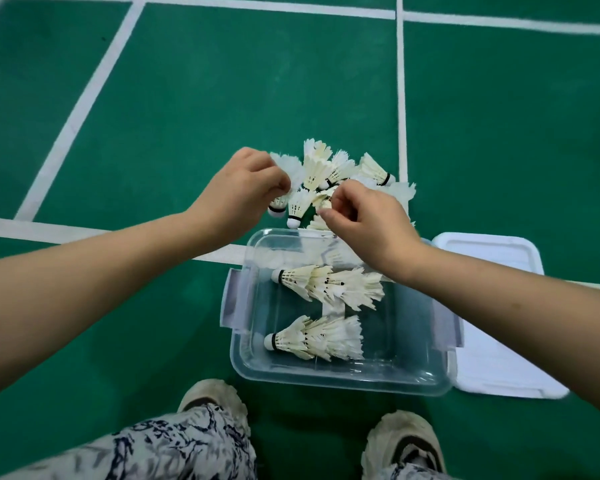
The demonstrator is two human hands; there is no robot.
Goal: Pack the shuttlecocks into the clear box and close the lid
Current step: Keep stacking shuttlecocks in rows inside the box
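Observation:
A clear plastic box (pixel 340 375) stands open on the green court floor. Two nested rows of white feather shuttlecocks lie inside it, one at the back (pixel 329 284) and one at the front (pixel 317 337). Just beyond the box is a loose pile of shuttlecocks (pixel 329 168). My left hand (pixel 238 194) reaches into the pile's left side and grips a shuttlecock (pixel 278 205) with a black band. My right hand (pixel 371 220) hovers over the box's far rim, pinching a shuttlecock (pixel 321 199) from the pile. The white lid (pixel 489 306) lies flat to the right of the box.
White court lines (pixel 401 98) cross the green floor around the pile. My two shoes (pixel 215 396) and patterned trousers sit at the bottom of the view, just in front of the box.

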